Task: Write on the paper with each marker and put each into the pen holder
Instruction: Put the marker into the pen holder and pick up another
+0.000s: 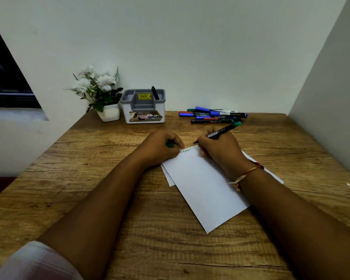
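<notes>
Markers, paper and holder: count and position

Paper [200, 184]: two white sheets, stacked askew at the table's [89, 178] centre, the lower one showing along the left and right edges. A short line of green writing sits at the far left corner of the top sheet.

Right hand [220, 150]: closed around one green-ended marker [222, 131], tip down at the far edge of the top sheet, just right of the writing; the barrel slants up to the far right.

Left hand [162, 146]: curled shut on a green cap [169, 145], fingertips pressing the sheet's far left corner.

Loose markers [212, 116]: one pile on the table at far right, well apart from the hands. Blue, green and red caps are visible; roughly six or seven, though the overlap prevents an exact count.

Pen holder [142, 107]: one, grey and white, at far centre-left. It contains one black marker [155, 93], leaning in the right rear compartment.

Flower pot [109, 112]: one, white, with white blooms, just left of the holder.

Thread bracelet [247, 174]: one, on the right wrist.
</notes>
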Tool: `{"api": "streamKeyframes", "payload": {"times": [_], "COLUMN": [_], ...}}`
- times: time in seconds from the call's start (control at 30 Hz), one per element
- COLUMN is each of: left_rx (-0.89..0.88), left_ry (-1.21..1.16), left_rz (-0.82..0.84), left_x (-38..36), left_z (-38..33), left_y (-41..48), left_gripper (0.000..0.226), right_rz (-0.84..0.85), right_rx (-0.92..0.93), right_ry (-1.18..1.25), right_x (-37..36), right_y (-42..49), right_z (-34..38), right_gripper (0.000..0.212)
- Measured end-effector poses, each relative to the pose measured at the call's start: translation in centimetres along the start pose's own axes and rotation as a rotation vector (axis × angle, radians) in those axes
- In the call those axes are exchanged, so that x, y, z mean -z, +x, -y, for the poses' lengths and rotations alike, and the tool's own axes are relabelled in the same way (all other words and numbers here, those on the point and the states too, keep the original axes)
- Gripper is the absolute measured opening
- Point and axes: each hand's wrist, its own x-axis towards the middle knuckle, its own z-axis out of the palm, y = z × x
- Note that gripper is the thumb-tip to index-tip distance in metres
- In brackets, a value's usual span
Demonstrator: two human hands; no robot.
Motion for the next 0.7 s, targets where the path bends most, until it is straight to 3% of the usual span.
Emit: {"api": "streamKeyframes", "payload": {"times": [0.2,0.43,0.53,0.7], "left_rx": [0.034,0.037,0.021,0.169], "left_ry": [-0.175,-0.470,-0.731,-1.131], "left_rz": [-0.214,-0.271,-0.276,-0.305], "left_x": [-0.3,-0.2,-0.1,0.4], "left_z": [0.4,0.1,-0.4,-0.7], "left_y": [0.3,0.4,0.4,0.6], "left_gripper": [0.013,0.008,0.018,0.024], "right_rz": [0.008,0.018,0.012,0.117], "right_rx": [0.038,0.113,0.243,0.382], "right_ry": [0.243,0.461,0.444,0.489], "right_x": [0.2,0.4,0.8,1.2], "right_y": [-0.5,-1.0,-1.5,-2.2], "right_z": [0.6,1.8,1.9,2.1], "right_gripper": [0.005,0.014,0.015,0.021]}}
